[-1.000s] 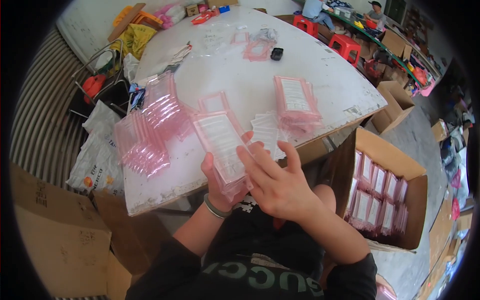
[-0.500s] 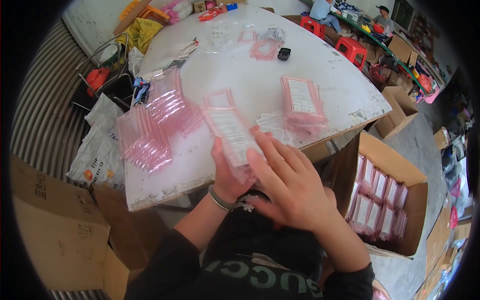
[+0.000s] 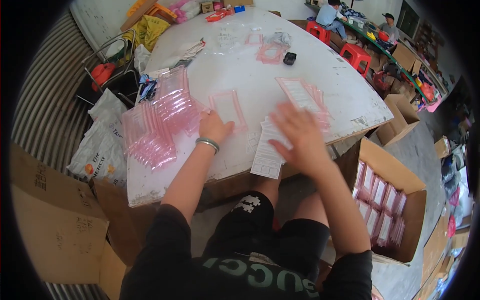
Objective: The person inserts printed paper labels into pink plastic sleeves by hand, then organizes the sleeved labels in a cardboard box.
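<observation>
A clear plastic pouch with pink edges (image 3: pixel 229 106) lies on the table in front of me. My left hand (image 3: pixel 216 128) is closed at its lower left side, the thumb resting on it; the fingertips are partly hidden. My right hand (image 3: pixel 299 137), blurred by motion, hovers open with thumb and fingers apart above white printed sheets (image 3: pixel 266 159). Just beyond it stands a stack of pink-edged pouches with a printed sheet on top (image 3: pixel 298 92), its front partly covered by the hand. To the left of my left hand, overlapping pink pouches (image 3: pixel 172 97) form a large pile.
An open cardboard box (image 3: pixel 417 215) filled with pink pouches stands at the right, below the table edge (image 3: pixel 345 134). A black object (image 3: pixel 289 58) and loose pink pieces (image 3: pixel 271 53) lie farther back. Two people sit at a far bench near red stools (image 3: pixel 356 56).
The filled pouch my hands held has left them; one with a sheet now tops the right-hand stack. My left hand moved forward and left to another pouch, my right hand forward and right.
</observation>
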`<act>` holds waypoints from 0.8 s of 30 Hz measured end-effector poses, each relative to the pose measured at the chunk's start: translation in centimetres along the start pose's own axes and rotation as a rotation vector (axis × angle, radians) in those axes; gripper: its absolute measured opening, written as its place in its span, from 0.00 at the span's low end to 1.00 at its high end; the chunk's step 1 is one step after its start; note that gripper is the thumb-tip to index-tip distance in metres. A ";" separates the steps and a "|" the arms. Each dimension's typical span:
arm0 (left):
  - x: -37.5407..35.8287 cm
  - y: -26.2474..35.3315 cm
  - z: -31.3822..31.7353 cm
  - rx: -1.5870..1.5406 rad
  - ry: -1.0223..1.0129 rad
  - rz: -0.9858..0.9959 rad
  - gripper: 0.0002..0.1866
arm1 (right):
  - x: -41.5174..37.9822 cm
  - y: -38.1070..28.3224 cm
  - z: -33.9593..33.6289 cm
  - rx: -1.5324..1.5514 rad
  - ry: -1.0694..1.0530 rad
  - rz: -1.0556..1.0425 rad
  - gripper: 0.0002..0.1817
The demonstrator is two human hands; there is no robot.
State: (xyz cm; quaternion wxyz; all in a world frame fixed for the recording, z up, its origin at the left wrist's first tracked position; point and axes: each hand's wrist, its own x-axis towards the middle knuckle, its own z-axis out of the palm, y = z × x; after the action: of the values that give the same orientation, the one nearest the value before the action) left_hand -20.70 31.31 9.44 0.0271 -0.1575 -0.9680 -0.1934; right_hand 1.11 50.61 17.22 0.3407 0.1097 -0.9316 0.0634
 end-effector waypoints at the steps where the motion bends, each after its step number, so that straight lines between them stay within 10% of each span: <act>1: 0.0 0.4 -0.2 -0.009 -0.022 0.005 0.41 | 0.1 -1.1 1.5 0.067 -0.089 -0.042 0.32; 5: 0.6 0.2 -0.5 -0.347 0.074 0.057 0.35 | -0.1 -3.4 4.7 0.153 -0.384 0.055 0.28; 12: -7.4 3.6 -7.4 -1.836 -0.404 -0.198 0.26 | 1.3 -6.6 2.1 0.157 0.256 -0.067 0.23; 21: -12.9 3.9 -8.3 -2.464 -1.076 -0.135 0.31 | 1.6 -7.5 0.0 0.412 0.411 -0.189 0.20; 24: -14.0 6.1 -8.6 -2.548 -0.875 -0.043 0.34 | 2.0 -8.0 -0.5 0.056 0.619 -0.259 0.19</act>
State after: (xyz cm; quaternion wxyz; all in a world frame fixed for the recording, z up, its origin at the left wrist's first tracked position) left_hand -5.59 29.23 17.98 -0.4486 -0.1061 -0.0476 -0.8861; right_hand 1.88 42.65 19.23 0.6094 0.2121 -0.7602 0.0755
